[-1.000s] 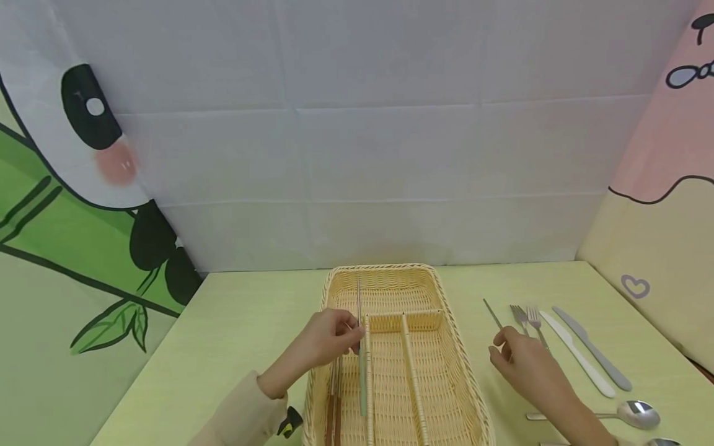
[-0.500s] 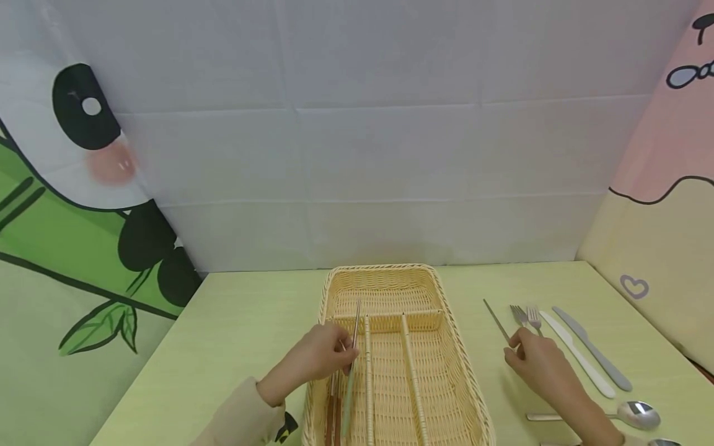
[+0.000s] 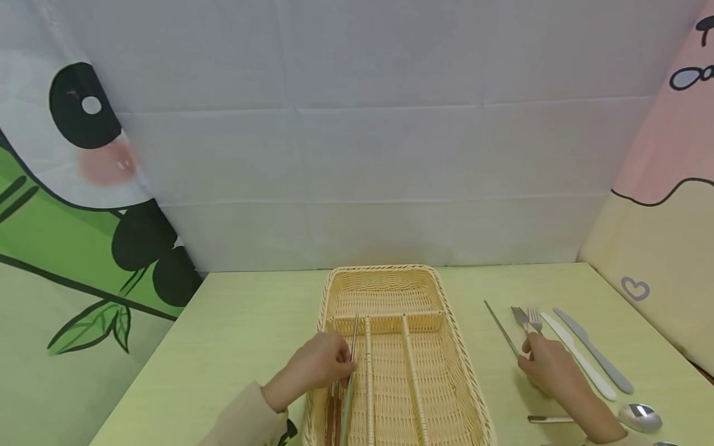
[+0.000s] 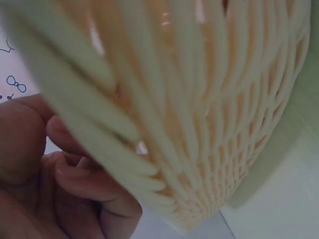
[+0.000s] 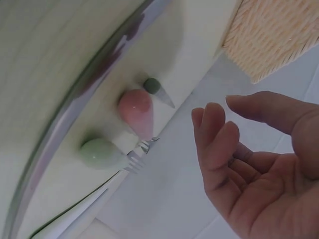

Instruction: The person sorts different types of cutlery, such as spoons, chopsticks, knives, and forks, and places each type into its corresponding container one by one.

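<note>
Slim chopstick [image 3: 349,365], silver metal upper half, pale green handle end. Lies in leftmost long compartment of woven basket [image 3: 468,378], beside two brown-handled chopsticks [image 3: 333,412]. Long axis near parallel to basket's dividers, metal tip pointing away toward far cross-divider, green end toward the person.

Left hand [image 3: 325,363] over basket's left rim, fingers curled, pinching the chopstick near mid-length. Left wrist view blurred, mostly basket weave close up; grip probably thumb against fingertips, not certain.

Right hand [image 3: 549,365] on tabletop [image 3: 245,328] right of basket, loosely open, fingers relaxed and slightly curved, holding nothing. Fingertips just beside single metal chopstick [image 3: 502,331], which lies diagonal, tip pointing away and left. Whether touching it: cannot tell.

Further right on tabletop: two forks [image 3: 527,318], tines away; white knife [image 3: 574,356] and grey knife [image 3: 595,359], both angled; spoon [image 3: 636,416] near front edge, bowl to the right.

Tabletop pale yellow-green, smooth. Behind: white creased cloth backdrop [image 3: 379,136]; panda-and-bamboo print [image 3: 83,186] at left; pink and cream cartoon panel [image 3: 664,204] at right.
</note>
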